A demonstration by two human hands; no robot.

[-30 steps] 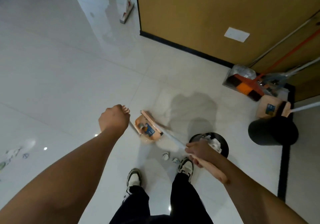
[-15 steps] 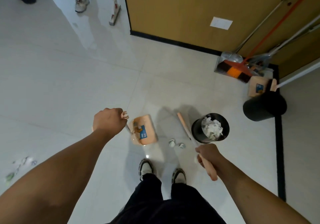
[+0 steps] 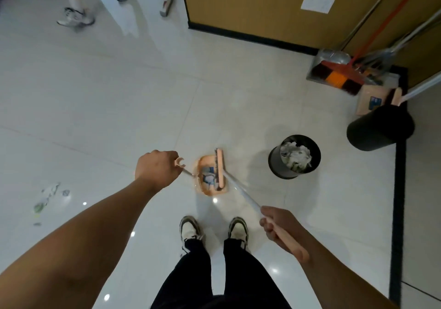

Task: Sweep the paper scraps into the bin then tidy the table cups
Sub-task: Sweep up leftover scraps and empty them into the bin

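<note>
On the pale floor just ahead of the shoes (image 3: 213,231), a peach dustpan (image 3: 210,177) is held by its handle in the curled fingers of the left hand (image 3: 157,169). A broom (image 3: 220,169) is gripped at its peach handle by the right hand (image 3: 278,225), its head lying over the dustpan. At two o'clock a black bin (image 3: 276,165) is filled with crumpled paper. At nine o'clock, paper scraps (image 3: 47,196) are left scattered.

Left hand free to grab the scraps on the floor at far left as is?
Probably not. The left hand grips the dustpan handle, and the scraps lie on the floor well to the left, far below hand level. It would have to let go and stoop.
</note>
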